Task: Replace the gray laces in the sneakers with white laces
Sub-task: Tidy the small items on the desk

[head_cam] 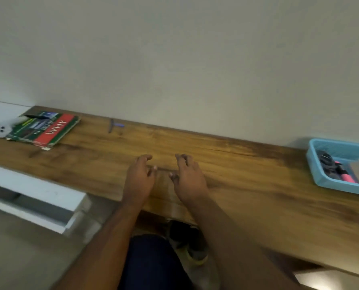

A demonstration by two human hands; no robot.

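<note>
My left hand (140, 178) and my right hand (190, 178) hover side by side over the middle of the wooden desk (247, 185), palms down, fingers loosely curled, holding nothing. A small gap separates them. Below the desk's front edge, on the floor, a dark sneaker with a yellowish sole (192, 243) shows partly, next to my leg in dark trousers. No laces can be made out in this view.
A green and red book (44, 128) with a dark pen on it lies at the far left, beside a white phone (0, 129). A pen (111, 126) lies near the wall. A blue basket (324, 174) with dark and pink items stands at the right. A white drawer (34, 204) is open lower left.
</note>
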